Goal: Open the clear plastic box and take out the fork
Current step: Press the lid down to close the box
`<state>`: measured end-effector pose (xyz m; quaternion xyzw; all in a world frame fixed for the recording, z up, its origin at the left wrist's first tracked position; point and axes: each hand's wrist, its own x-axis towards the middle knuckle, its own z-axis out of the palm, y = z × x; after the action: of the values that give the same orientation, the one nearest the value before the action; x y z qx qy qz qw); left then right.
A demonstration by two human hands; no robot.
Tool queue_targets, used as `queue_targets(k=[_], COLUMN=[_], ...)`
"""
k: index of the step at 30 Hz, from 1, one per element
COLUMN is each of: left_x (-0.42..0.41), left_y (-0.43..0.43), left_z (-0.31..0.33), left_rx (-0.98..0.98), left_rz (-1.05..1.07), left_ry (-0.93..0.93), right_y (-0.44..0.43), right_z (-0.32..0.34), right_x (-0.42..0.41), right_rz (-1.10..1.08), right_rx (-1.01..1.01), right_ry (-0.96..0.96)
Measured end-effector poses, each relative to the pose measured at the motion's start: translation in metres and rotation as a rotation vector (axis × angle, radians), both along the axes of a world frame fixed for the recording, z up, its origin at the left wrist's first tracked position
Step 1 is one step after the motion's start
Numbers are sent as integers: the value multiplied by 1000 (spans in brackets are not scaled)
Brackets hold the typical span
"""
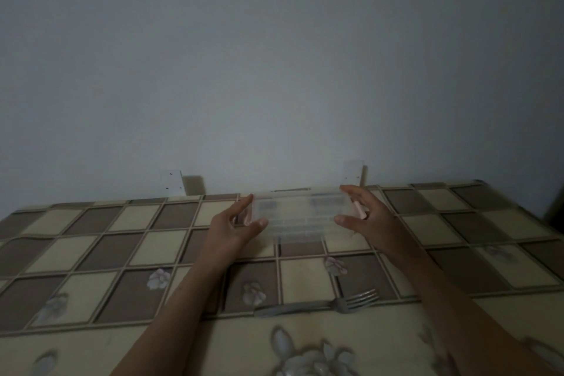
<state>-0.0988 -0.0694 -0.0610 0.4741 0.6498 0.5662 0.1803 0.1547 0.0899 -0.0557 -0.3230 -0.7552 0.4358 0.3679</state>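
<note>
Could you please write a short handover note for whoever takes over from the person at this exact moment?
Left hand: grips the left end of the clear plastic box, thumb in front, fingers behind.
Right hand: grips the right end in the same way.
Box: held between both hands near the far edge of the table; whether it rests on the cloth, or whether its lid is open, cannot be told through the blur.
Fork: lies on the table near the person, tines pointing right, outside the box.
Done: the fork is out.
Left: probably just setting the box down.

Head-height view, forward and down over table [91,241], facing wall [274,70].
</note>
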Motion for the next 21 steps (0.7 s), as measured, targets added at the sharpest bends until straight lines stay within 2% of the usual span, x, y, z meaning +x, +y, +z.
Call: queue_targets(k=[21], left_x=[-5], left_y=[3], left_z=[-6], left_rx=[0], left_rz=[-19], left_ry=[37], right_y=[7], right_z=[-9], right_x=[0], right_rz=[31], right_rx=[-7], right_ry=[-24])
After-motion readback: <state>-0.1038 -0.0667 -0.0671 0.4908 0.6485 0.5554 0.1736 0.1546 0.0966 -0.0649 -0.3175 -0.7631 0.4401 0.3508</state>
